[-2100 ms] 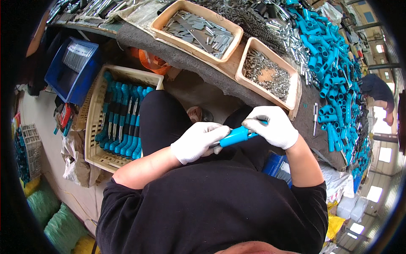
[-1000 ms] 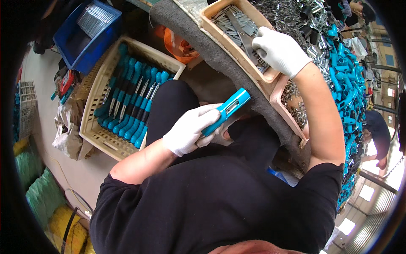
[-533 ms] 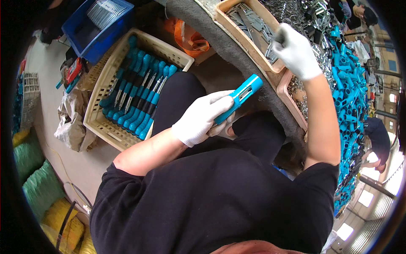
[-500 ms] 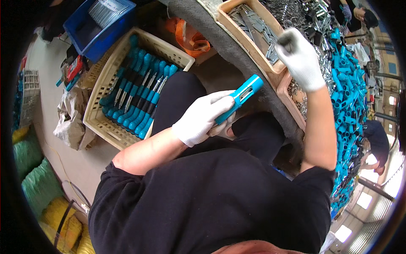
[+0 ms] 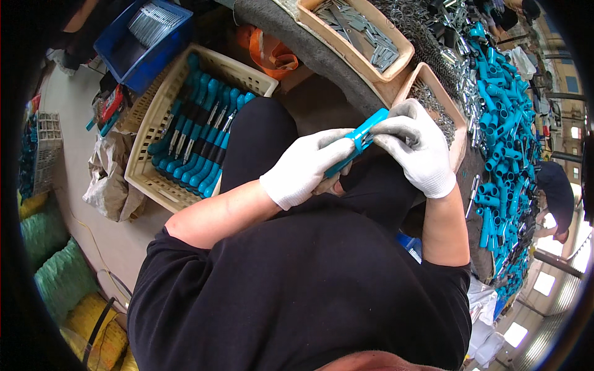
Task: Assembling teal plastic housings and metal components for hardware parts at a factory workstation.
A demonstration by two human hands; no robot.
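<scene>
My left hand (image 5: 306,164), in a white knit glove, is closed around a teal tubular handle (image 5: 372,121) with a slot in its side. The handle tilts up toward the right, above my lap. Against its slotted side, my right hand (image 5: 421,151), gloved too, has thumb and fingertips pinched together. Whatever lies between those fingertips is hidden or too small to make out. Just beyond the right hand stands a peach-coloured tray (image 5: 459,111) of small metal parts. Another tray (image 5: 405,54) behind it holds flat metal strips.
Left of my leg, a cream crate (image 5: 139,162) holds several teal-and-black handled tools. A blue bin (image 5: 139,77) with metal rods stands behind it. Teal tubular parts (image 5: 501,142) and metal springs (image 5: 408,34) are heaped on the right. Another person (image 5: 555,191) is at the far right.
My right hand has come down from the tray of metal strips to the teal handle, fingers now pinched at its slot. The left hand still grips the handle.
</scene>
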